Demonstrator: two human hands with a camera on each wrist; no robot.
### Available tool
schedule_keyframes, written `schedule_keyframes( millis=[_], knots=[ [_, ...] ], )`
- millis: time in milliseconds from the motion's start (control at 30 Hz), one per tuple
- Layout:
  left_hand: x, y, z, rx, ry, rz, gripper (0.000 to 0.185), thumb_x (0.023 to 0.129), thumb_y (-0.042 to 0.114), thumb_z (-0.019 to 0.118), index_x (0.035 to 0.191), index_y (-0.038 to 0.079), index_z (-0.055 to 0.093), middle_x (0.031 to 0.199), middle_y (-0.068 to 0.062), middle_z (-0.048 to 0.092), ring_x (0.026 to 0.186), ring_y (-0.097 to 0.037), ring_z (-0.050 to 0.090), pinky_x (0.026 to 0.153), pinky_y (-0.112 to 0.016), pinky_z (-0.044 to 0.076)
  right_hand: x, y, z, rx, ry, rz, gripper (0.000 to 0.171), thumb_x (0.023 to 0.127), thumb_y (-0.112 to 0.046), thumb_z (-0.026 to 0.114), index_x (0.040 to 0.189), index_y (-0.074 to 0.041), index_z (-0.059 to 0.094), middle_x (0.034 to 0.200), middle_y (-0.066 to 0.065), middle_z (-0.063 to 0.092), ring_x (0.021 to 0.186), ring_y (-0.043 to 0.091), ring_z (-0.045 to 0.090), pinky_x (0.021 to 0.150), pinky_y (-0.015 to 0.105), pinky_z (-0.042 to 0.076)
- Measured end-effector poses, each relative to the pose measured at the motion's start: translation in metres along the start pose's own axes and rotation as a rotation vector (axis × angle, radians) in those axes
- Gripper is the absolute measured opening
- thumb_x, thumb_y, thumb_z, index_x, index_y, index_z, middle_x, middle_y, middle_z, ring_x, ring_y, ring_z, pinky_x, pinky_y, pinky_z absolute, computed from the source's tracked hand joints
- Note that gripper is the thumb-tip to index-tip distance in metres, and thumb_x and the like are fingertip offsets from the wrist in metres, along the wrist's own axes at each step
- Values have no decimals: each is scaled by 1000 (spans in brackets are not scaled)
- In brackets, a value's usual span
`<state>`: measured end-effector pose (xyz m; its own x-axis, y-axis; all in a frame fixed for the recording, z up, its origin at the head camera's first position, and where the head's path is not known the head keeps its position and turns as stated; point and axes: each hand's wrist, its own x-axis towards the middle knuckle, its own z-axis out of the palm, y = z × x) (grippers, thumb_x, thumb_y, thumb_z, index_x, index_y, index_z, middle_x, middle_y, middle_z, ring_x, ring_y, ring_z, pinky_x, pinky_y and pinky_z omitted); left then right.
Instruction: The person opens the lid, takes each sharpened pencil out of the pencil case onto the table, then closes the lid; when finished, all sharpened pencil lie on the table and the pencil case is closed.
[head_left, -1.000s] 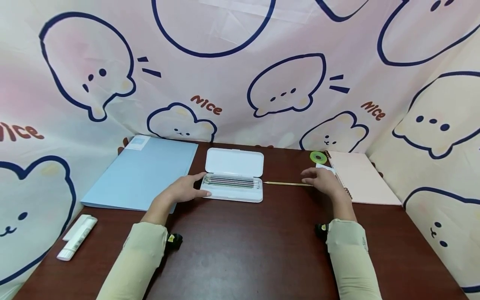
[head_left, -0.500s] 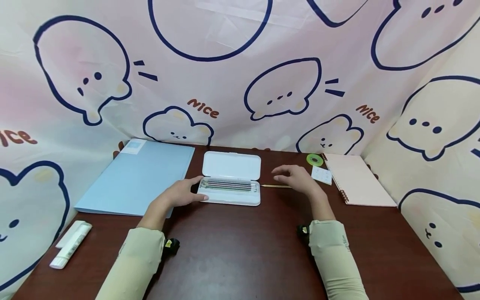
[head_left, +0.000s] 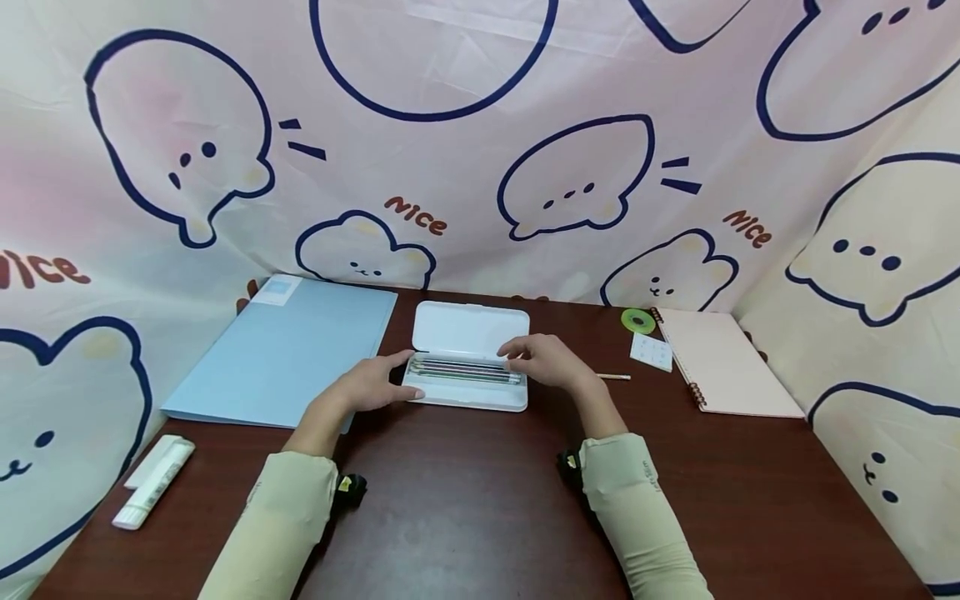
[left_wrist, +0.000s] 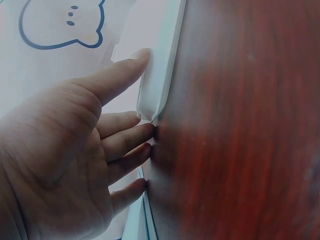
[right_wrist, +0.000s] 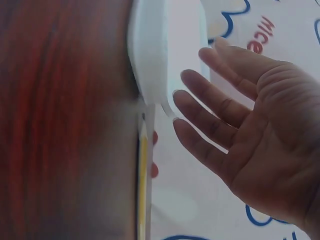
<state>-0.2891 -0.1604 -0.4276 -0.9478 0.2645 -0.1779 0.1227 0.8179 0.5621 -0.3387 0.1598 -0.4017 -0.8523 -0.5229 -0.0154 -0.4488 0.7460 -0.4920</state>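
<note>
An open white pencil case (head_left: 467, 392) lies mid-table, its lid (head_left: 471, 329) folded back and several pens in a row inside. My left hand (head_left: 375, 385) rests at its left end, and in the left wrist view the left hand (left_wrist: 120, 125) lays a straight thumb and fingers against the case (left_wrist: 155, 75). My right hand (head_left: 543, 362) hovers at the case's right end with fingers spread and holds nothing. The right wrist view shows that right hand (right_wrist: 210, 115) open beside the case (right_wrist: 160, 60). A yellow pencil (head_left: 613, 377) lies just right of the right hand, the pencil (right_wrist: 143, 165) flat on the wood.
A blue folder (head_left: 281, 350) lies at the left. At the right are a pink spiral notebook (head_left: 723, 362), a green tape roll (head_left: 637, 320) and a small white card (head_left: 651, 352). A white tube (head_left: 153, 482) sits near the front left. Patterned cloth walls three sides.
My right hand has moved left from beside the notebook, past the pencil, to the case's right end. The left hand has stayed at the case's left end.
</note>
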Motion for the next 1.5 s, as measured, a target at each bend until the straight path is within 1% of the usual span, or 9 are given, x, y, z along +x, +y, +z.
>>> schedule_keyframes(
  millis=[167, 267, 433, 567, 700, 800, 1133, 1300, 1500],
  knots=[
    [0, 2, -1, 10, 1, 0, 88, 92, 48, 71, 160, 10, 31, 156, -20, 46, 143, -41, 43, 113, -60, 38, 5, -6, 8, -33, -62, 21, 29, 100, -24, 65, 128, -17, 72, 120, 4, 74, 109, 20, 66, 93, 40, 55],
    [0, 3, -3, 11, 2, 0, 86, 92, 47, 71, 160, 10, 31, 156, -20, 46, 144, -40, 42, 114, -60, 38, 6, -6, 11, -47, -61, 34, 29, 100, -22, 65, 128, -17, 71, 123, 4, 73, 114, 20, 65, 98, 42, 53],
    [-2, 4, -5, 15, -2, -11, 86, 93, 45, 71, 160, 10, 32, 156, -19, 46, 144, -40, 42, 114, -60, 38, 8, -7, 14, -71, -61, 29, 29, 100, -19, 63, 128, -16, 71, 124, 4, 73, 116, 21, 65, 100, 44, 52],
    [-2, 3, -4, 11, -2, -10, 86, 93, 46, 71, 160, 10, 31, 156, -19, 46, 145, -40, 41, 114, -60, 38, 12, -10, 15, -130, -56, 25, 28, 99, -18, 65, 127, -16, 73, 122, 3, 74, 115, 20, 66, 102, 43, 52],
    [-2, 2, -3, 8, 1, -13, 86, 92, 46, 72, 160, 10, 32, 156, -19, 46, 145, -40, 41, 114, -60, 38, 16, -14, 16, -202, -63, 15, 26, 98, -17, 67, 123, -17, 75, 121, 0, 74, 112, 19, 67, 98, 41, 53],
    [-1, 2, -2, 8, 0, -12, 86, 92, 46, 72, 160, 10, 32, 156, -19, 46, 144, -40, 41, 114, -60, 38, 16, -15, 17, -229, -73, 9, 25, 97, -17, 68, 121, -16, 76, 119, 0, 75, 110, 20, 67, 95, 41, 54],
    [1, 0, -1, 6, -3, -18, 87, 92, 47, 72, 160, 11, 31, 156, -19, 46, 144, -39, 42, 114, -60, 38, 18, -15, 19, -284, -52, -4, 22, 96, -15, 69, 116, -19, 77, 114, -2, 75, 99, 17, 67, 85, 40, 55],
    [1, -1, 0, 1, -6, -26, 88, 91, 47, 72, 160, 12, 31, 156, -18, 46, 144, -39, 42, 114, -60, 38, 18, -14, 19, -309, -40, -17, 19, 95, -14, 69, 112, -19, 78, 108, -4, 75, 92, 15, 65, 81, 40, 54],
    [1, 0, -2, 6, 0, -9, 87, 92, 47, 72, 160, 11, 31, 155, -19, 46, 143, -40, 43, 113, -60, 39, 19, -12, 19, -293, -41, -13, 16, 97, -17, 67, 107, -17, 79, 102, -4, 75, 86, 13, 63, 79, 37, 54]
  ],
)
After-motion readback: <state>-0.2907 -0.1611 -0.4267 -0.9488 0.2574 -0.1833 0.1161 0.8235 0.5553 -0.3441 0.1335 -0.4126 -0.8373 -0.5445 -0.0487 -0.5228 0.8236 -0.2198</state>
